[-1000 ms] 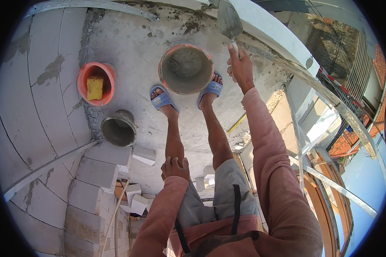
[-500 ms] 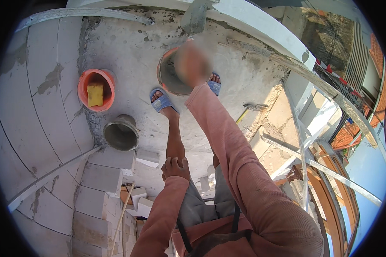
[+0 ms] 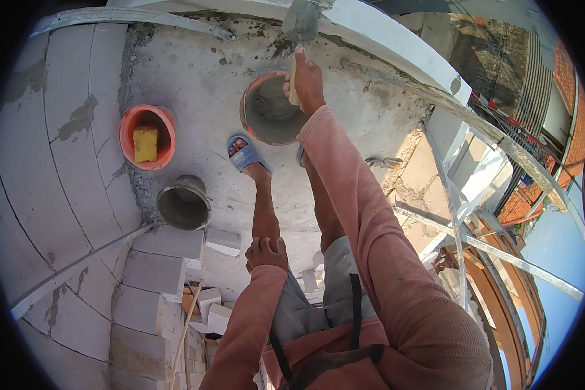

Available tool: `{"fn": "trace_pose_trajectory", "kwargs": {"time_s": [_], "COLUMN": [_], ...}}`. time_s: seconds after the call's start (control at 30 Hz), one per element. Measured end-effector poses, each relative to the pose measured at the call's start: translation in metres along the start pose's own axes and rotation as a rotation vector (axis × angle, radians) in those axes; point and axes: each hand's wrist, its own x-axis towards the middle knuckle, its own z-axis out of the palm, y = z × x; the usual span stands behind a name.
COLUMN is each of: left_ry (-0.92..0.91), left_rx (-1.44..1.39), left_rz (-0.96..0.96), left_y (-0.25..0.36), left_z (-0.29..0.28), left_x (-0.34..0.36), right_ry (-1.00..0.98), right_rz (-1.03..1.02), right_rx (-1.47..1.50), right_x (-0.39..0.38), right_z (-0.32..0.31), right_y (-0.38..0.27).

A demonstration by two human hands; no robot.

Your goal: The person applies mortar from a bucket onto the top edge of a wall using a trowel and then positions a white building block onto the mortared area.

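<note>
Trowel (image 3: 300,25) | clamped in right grip (image 3: 307,79) | left grip (image 3: 266,254) unclenched, laid on leg (image 3: 264,211)

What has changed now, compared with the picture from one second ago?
The right hand, still gripping the trowel, has moved left, from beside the mortar bucket to across its right rim in view. The left hand stays on the left leg; the bucket stays put.

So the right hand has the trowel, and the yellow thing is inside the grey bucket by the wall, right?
Not quite: the yellow thing is inside the orange bucket, not the grey bucket, as the head view shows. The right hand does have the trowel.
</note>
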Motion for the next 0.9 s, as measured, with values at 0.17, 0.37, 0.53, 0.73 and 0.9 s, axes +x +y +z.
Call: {"fn": "trace_pose_trajectory", "kwargs": {"time_s": [0.17, 0.37, 0.53, 0.73, 0.9], "left_ry": [-0.081, -0.155, -0.137, -0.015, -0.008], "left_rx": [0.016, 0.044, 0.031, 0.032, 0.04], "left_rz": [-0.045, -0.052, -0.047, -0.008, 0.007], "left_y": [0.001, 0.01, 0.005, -0.004, 0.004], "left_z": [-0.02, -0.02, -0.014, -0.006, -0.002], "left_x": [0.003, -0.001, 0.0, 0.001, -0.001], "right_ry": [-0.153, -0.104, 0.138, 0.142, 0.091], "right_rz": [0.01, -0.166, -0.099, -0.322, -0.554], "right_rx": [-0.125, -0.562, -0.497, -0.91, -1.328], "right_x": [-0.049, -0.022, 0.007, -0.025, 0.003], "right_z": [-0.011, -0.032, -0.091, -0.134, -0.139], "right_y": [0.027, -0.004, -0.01, 0.004, -0.01]}}
